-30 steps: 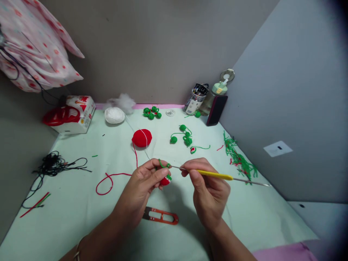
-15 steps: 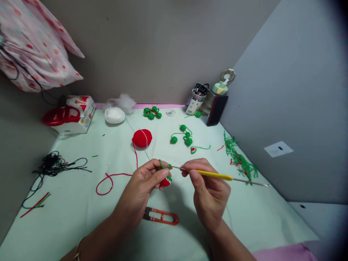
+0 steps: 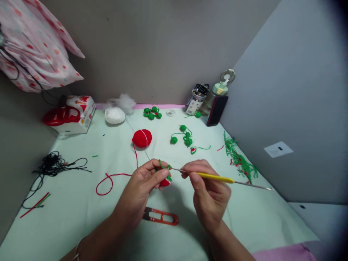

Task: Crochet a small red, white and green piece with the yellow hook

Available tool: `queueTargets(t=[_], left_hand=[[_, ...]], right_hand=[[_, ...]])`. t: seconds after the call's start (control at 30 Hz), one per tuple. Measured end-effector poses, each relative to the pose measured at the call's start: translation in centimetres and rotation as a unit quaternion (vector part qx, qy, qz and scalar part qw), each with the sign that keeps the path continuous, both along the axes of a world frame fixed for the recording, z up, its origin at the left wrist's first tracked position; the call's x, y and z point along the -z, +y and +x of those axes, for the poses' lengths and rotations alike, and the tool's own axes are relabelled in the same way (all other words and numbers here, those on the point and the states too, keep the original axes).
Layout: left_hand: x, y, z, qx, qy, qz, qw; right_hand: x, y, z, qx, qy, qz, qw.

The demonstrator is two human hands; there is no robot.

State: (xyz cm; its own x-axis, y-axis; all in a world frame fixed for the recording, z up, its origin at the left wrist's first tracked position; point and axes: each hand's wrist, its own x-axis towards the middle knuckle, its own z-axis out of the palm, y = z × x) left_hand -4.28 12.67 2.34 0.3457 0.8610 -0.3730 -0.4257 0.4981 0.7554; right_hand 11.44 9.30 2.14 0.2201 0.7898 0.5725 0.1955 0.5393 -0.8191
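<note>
My left hand (image 3: pixel 145 179) pinches a small crocheted piece (image 3: pixel 165 181) in red, white and green, with green yarn at its top near the fingertips. In my right hand (image 3: pixel 208 190) is a crochet hook (image 3: pixel 214 177) with a yellow handle, held like a pen. Its thin metal tip meets the green stitches at my left fingers; whether the tip is inside a loop is too small to tell. Orange thread snips (image 3: pixel 163 216) lie on the table below, partly behind my left wrist. Beyond my hands sits a red yarn ball (image 3: pixel 142 138), its strand curling left.
White yarn (image 3: pixel 114 115) and stuffing lie at the back, near a tissue box (image 3: pixel 78 116). Green crocheted balls (image 3: pixel 187 140) rest mid-table. A pen jar (image 3: pixel 195 101), bottle (image 3: pixel 219 88) and phone (image 3: pixel 217 110) stand back right. Green yarn scraps (image 3: pixel 240 159) edge the right; black cord (image 3: pixel 54 161) lies left.
The crochet hook has shifted slightly and its far end has dipped a little to the right. My left hand and the crocheted piece have barely moved.
</note>
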Motion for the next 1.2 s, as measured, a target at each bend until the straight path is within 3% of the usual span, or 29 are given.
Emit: queueTargets(t=[0.4, 0.87, 1.2], left_hand=[[0.04, -0.15, -0.05, 0.000, -0.002, -0.001, 1.000], [0.26, -0.12, -0.08, -0.001, 0.007, 0.027, 1.000], [0.07, -0.15, -0.07, 0.001, 0.016, 0.022, 1.000]], right_hand=[[0.08, -0.22, 0.03, 0.014, -0.030, 0.009, 0.999], [-0.02, -0.67, -0.07, 0.049, -0.190, 0.096, 0.976], [-0.03, -0.44, -0.08, 0.053, -0.185, 0.094, 0.977]])
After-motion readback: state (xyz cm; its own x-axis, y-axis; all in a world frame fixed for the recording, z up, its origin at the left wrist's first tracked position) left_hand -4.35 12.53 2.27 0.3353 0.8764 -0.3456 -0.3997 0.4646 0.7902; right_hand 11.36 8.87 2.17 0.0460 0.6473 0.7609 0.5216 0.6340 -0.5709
